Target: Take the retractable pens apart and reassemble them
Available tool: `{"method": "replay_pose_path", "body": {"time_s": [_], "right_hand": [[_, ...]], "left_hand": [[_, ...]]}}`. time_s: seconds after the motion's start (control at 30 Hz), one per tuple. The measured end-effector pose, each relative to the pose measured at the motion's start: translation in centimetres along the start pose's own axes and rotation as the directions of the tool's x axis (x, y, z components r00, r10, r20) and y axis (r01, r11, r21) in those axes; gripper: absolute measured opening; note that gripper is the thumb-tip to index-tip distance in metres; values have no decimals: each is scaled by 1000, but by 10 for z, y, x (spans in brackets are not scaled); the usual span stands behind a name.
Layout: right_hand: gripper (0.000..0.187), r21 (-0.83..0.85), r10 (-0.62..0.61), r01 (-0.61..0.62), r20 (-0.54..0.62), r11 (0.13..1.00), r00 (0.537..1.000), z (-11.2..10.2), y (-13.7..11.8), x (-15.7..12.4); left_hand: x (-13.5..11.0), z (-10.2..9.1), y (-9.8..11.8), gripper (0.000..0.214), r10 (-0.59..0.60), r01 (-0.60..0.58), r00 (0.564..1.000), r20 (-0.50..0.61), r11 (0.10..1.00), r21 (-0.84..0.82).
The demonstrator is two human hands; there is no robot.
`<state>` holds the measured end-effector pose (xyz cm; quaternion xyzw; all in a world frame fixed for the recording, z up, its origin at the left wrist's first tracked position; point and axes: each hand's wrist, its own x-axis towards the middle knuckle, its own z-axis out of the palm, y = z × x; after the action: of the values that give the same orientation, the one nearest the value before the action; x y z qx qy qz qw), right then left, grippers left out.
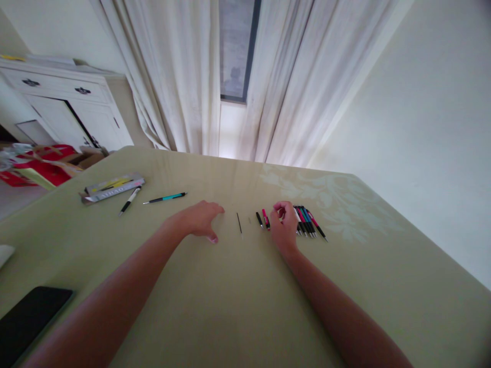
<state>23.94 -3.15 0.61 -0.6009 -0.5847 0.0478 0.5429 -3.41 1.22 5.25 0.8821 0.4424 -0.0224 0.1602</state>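
My left hand [202,220] is over the table with thumb and fingers apart and nothing between them. To its right lies a thin dark pen refill [239,223], and beside that a tiny spring-like piece [249,220]. A short black pen part [260,220] and a pink-and-black pen part [266,219] rest just left of my right hand [284,222]. The fingers of that hand are curled together; whatever they hold is hidden. Close against its right side is a row of several click pens [305,221] in white, pink, blue and black, partly covered by the hand.
At the left lie a teal-and-black pen [164,198], a white-and-black pen [130,200] and an opened pen box [113,188]. A dark phone-like slab [34,319] sits at the near left edge. Beyond the table [230,312] stand a white cabinet [72,102] and curtains [184,76].
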Motion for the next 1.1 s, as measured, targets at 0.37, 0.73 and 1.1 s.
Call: {"method": "replay_pose_path", "body": {"time_s": [0.37,0.73,1.1], "right_hand": [[11,-270,-242,369,407,890,881,7,-12,-12],[12,-351,-215,425,503,834,837,13,-8,-12],[10,-29,-163,186,359,982,919,9,-7,-6]], "left_hand": [[1,1,5,68,44,-45,999,-30,999,-20],[31,30,23,19,259,-293,930,-260,951,-99],[32,25,19,13,-34,-172,921,-389,859,-482]]}}
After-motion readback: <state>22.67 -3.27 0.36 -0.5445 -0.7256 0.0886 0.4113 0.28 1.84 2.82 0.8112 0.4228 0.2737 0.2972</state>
